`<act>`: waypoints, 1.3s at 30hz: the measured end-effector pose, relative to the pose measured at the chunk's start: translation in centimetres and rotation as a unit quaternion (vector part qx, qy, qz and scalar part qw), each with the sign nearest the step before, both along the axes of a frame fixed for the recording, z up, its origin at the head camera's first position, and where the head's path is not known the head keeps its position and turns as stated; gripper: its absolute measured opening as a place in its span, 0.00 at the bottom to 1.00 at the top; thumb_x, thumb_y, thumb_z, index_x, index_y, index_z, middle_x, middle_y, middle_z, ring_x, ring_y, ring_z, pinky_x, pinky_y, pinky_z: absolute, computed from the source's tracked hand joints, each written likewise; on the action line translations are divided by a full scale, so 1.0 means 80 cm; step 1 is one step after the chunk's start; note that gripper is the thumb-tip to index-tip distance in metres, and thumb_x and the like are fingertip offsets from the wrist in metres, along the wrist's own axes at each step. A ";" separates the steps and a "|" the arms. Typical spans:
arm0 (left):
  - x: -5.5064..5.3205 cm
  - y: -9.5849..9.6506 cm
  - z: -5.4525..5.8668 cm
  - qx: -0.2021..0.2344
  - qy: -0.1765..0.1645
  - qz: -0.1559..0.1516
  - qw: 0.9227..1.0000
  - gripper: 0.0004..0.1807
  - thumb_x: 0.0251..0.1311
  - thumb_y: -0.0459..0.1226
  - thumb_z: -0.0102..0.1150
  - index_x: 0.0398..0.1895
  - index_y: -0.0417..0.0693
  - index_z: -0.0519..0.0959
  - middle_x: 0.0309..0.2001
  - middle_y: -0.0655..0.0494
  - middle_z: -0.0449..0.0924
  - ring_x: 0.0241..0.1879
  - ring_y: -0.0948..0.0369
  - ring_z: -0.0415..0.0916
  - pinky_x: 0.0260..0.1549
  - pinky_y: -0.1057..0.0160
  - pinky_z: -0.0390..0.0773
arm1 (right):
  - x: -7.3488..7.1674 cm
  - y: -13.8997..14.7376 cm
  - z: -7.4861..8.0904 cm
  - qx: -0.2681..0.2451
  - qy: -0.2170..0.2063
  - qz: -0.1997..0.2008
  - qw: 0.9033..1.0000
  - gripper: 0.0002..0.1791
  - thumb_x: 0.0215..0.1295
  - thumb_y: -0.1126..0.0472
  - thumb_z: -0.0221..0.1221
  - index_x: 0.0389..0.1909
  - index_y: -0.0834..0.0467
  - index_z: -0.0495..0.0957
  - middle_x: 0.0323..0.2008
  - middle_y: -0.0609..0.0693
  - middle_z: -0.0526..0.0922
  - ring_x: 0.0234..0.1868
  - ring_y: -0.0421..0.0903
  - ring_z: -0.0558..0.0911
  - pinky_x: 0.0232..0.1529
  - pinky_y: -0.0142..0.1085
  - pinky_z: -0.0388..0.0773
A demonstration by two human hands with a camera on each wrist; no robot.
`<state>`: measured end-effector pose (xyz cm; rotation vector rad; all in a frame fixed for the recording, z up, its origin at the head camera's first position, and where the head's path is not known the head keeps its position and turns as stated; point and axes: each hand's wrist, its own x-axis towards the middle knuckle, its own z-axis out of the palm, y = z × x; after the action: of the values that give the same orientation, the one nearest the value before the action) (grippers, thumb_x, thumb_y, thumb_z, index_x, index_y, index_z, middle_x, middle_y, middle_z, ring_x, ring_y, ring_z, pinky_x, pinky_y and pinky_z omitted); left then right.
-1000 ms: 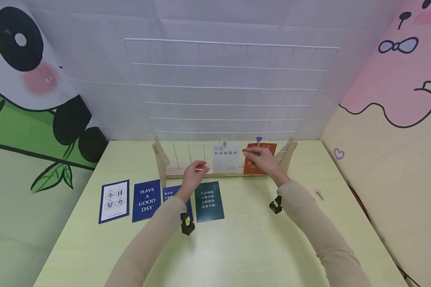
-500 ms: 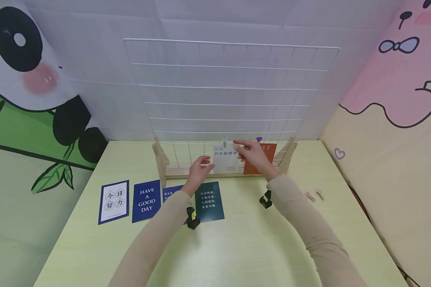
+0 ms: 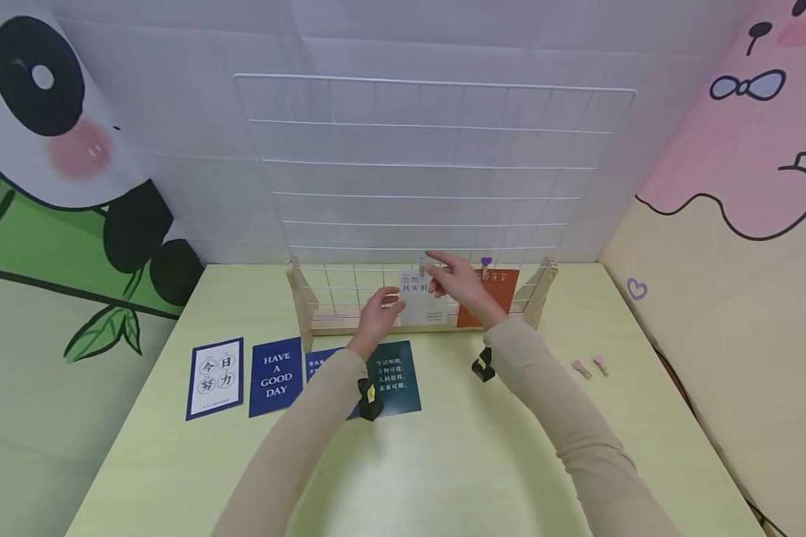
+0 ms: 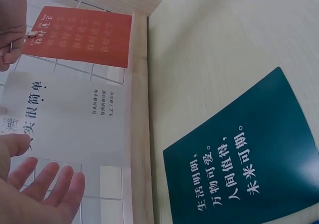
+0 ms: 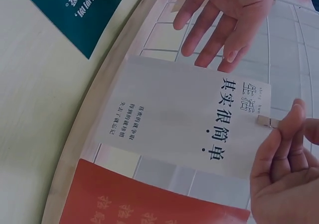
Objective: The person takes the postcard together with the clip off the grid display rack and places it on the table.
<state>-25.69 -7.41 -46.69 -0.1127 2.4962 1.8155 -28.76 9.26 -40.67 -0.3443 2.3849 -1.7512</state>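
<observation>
A white card (image 3: 423,300) with black lettering hangs on the low front part of the wire grid (image 3: 349,280), held by a small clip (image 5: 268,121) at its top. My right hand (image 3: 460,282) is at that clip, index finger extended above it; whether it touches the clip is unclear. Beside the card's left edge is my left hand (image 3: 377,317), its fingers spread and loosely bent, gripping nothing. An orange card (image 3: 497,298) hangs to the right under a purple heart clip (image 3: 486,262).
On the table lie a white card with a blue border (image 3: 215,379), a blue card (image 3: 275,377), another blue card (image 3: 322,359) partly under my left arm, and a dark green card (image 3: 396,377). Pink clips (image 3: 581,369) lie at the right. Wooden feet (image 3: 302,302) support the grid.
My right hand has moved left from the orange card to the top of the white card. My left hand has shifted slightly right and up, towards the white card's edge.
</observation>
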 end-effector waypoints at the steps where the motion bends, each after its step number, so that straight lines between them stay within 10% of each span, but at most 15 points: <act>1: -0.001 0.000 0.000 0.000 0.000 0.000 1.000 0.20 0.60 0.38 0.51 0.55 0.46 0.67 0.52 0.47 0.69 0.50 0.53 0.68 0.46 0.57 0.70 | 0.000 -0.002 0.001 -0.001 -0.003 -0.002 1.000 0.24 0.65 0.57 0.49 0.62 0.52 0.61 0.20 0.56 0.76 0.25 0.56 0.75 0.33 0.39 0.77; 17: -0.008 0.006 -0.001 0.008 -0.005 0.021 1.000 0.15 0.60 0.37 0.51 0.50 0.42 0.69 0.48 0.46 0.71 0.47 0.53 0.70 0.42 0.57 0.72 | -0.005 -0.019 0.003 0.011 0.000 -0.030 0.999 0.21 0.66 0.58 0.48 0.59 0.55 0.65 0.18 0.54 0.75 0.17 0.42 0.72 0.31 0.40 0.77; 39: -0.012 0.013 0.000 -0.042 0.006 0.059 0.997 0.06 0.60 0.34 0.51 0.38 0.41 0.71 0.37 0.48 0.73 0.36 0.54 0.72 0.28 0.61 0.72 | -0.009 -0.024 0.004 0.043 0.031 -0.064 0.997 0.16 0.64 0.60 0.50 0.51 0.58 0.74 0.15 0.54 0.72 0.19 0.54 0.71 0.22 0.43 0.71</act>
<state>-26.67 -6.40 -46.72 -0.2585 2.6272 1.7576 -29.49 7.34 -40.37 -0.2421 2.5705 -1.7061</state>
